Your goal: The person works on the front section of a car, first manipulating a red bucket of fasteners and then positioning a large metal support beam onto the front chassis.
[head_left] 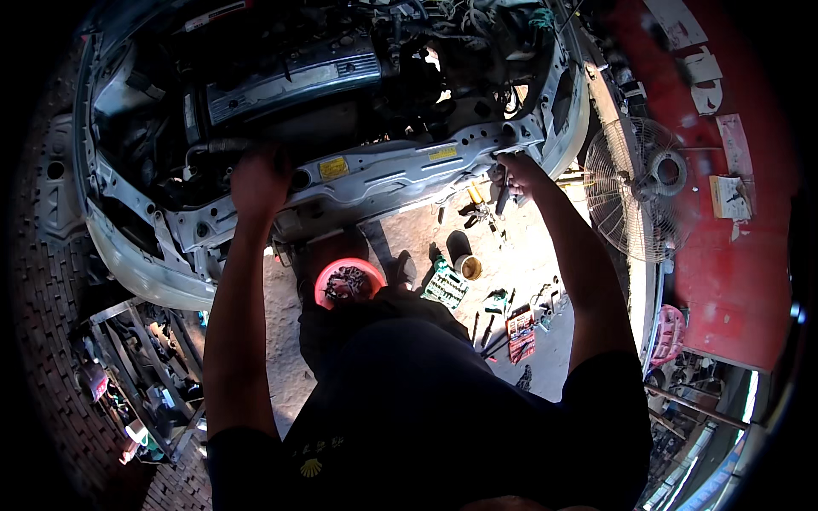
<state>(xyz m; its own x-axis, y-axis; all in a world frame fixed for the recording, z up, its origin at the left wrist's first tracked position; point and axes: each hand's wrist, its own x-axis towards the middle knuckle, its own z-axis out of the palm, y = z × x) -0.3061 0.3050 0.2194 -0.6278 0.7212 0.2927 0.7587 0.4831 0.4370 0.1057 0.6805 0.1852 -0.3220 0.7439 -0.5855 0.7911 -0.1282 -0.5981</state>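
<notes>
the silver front crossmember point(383, 175) of a car runs across the open engine bay, tilted in the head view, with two yellow stickers on its face. the left hand point(258, 180) rests on the upper edge of the crossmember near its left part, fingers curled over into the dark bay; whether it grips anything there cannot be told. the right hand point(520, 175) is at the right end of the crossmember, closed around a dark slim tool point(503, 198) that hangs just below the panel. the two hands are well apart. behind the crossmember sits the engine with its grey valve cover point(294, 81). below, on the sandy ground between the person's arms, stands a red bowl point(328, 277) filled with small metal parts, and near it a green socket tray point(446, 288), a small yellow can point(469, 267) and scattered tools. to the right stands a pedestal fan point(635, 192) beside a red wall point(733, 264).
</notes>
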